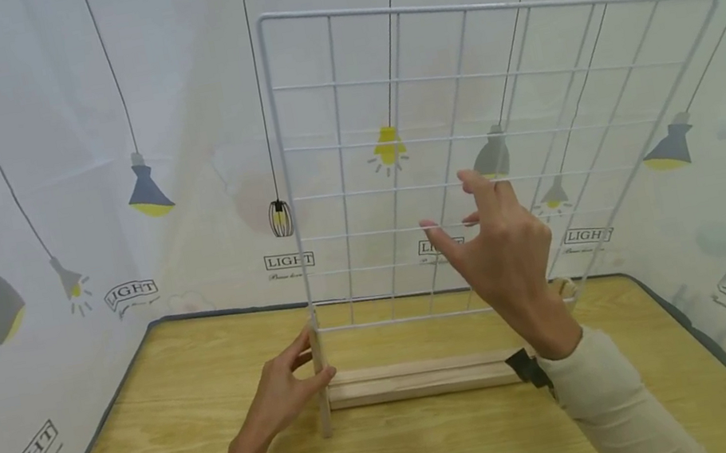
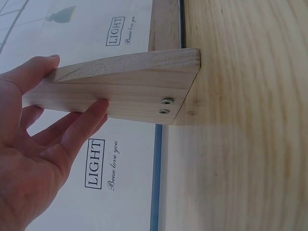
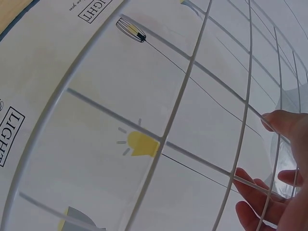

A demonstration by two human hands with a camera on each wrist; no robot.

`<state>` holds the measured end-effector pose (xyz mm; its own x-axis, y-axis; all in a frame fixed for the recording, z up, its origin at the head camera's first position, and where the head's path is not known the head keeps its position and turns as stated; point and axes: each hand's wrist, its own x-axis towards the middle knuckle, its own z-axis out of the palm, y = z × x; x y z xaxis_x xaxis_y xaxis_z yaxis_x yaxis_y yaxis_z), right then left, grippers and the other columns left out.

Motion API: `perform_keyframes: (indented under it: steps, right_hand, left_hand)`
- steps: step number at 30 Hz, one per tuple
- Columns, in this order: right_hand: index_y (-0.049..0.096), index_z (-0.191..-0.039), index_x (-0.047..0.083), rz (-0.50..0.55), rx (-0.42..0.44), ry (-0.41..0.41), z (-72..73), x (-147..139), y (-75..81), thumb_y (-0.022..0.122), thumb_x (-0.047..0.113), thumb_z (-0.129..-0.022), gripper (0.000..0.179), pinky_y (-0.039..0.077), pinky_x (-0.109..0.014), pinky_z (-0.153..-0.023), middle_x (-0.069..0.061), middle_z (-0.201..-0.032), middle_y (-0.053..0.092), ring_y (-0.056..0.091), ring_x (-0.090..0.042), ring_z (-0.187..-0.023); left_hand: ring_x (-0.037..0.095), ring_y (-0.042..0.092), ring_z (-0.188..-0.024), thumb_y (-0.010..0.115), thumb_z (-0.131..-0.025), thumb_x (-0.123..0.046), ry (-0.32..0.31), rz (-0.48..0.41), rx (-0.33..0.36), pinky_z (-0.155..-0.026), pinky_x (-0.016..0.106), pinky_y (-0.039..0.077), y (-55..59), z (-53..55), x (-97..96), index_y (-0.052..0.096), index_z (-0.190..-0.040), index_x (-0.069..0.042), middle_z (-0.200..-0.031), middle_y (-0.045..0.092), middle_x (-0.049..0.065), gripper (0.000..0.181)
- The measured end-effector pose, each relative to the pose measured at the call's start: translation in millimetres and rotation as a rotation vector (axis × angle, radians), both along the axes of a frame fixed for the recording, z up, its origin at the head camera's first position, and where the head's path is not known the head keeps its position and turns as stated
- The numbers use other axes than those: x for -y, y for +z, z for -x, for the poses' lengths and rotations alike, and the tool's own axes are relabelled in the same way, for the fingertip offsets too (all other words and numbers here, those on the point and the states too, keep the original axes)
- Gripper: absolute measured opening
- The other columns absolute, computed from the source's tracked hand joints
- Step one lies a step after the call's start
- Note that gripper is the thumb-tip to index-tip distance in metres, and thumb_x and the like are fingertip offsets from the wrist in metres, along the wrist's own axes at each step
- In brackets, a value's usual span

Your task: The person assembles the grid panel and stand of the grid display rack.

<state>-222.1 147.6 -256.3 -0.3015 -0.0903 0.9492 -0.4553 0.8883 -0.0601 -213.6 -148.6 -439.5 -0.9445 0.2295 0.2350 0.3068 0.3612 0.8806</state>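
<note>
A white wire grid panel (image 1: pixel 385 143) stands up at the middle of the head view, its lower left corner by a wooden end board (image 1: pixel 325 407). My left hand (image 1: pixel 279 395) pinches this board between thumb and fingers. In the left wrist view, two metal screw heads show on the board (image 2: pixel 130 91), near its foot. My right hand (image 1: pixel 510 257) is up at the grid, thumb and fingers spread. Wires of the grid (image 3: pixel 180 103) cross the fingers of the right hand (image 3: pixel 284 192) in the right wrist view; whether they touch is unclear.
A wooden crossbar (image 1: pixel 426 379) runs rightward from the end board, low over the wood-grain table (image 1: pixel 211 358). Partly hidden behind the right wrist is a pale wooden piece (image 1: pixel 566 288). A wall sheet printed with lamps (image 1: pixel 192 127) encloses the back and sides.
</note>
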Motion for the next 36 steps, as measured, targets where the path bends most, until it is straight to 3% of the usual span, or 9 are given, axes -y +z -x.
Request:
perform_keyframes:
  steps: [18,36]
  right_hand:
    - [0.059,-0.119,0.004,0.015,-0.006,0.023,5.5,1,12.5,0.083,0.039,-0.078,0.060,0.046,-0.043,-0.041,-0.018,-0.101,0.069,0.071,-0.027,-0.067]
    - [0.059,-0.120,0.004,0.018,-0.005,0.014,11.3,4,14.3,0.083,0.041,-0.078,0.061,0.045,-0.042,-0.040,-0.017,-0.100,0.068,0.071,-0.026,-0.067]
  left_hand:
    - [0.043,0.052,-0.129,0.073,-0.092,-0.024,0.000,0.011,0.007,-0.086,0.042,0.059,3.6,2.5,0.4,0.031,-0.155,-0.009,-0.152,0.042,0.022,0.078]
    - [0.041,0.051,-0.131,0.074,-0.091,-0.024,0.011,0.010,0.041,-0.086,0.041,0.059,1.5,-1.5,0.3,0.031,-0.156,-0.011,-0.153,0.041,0.020,0.079]
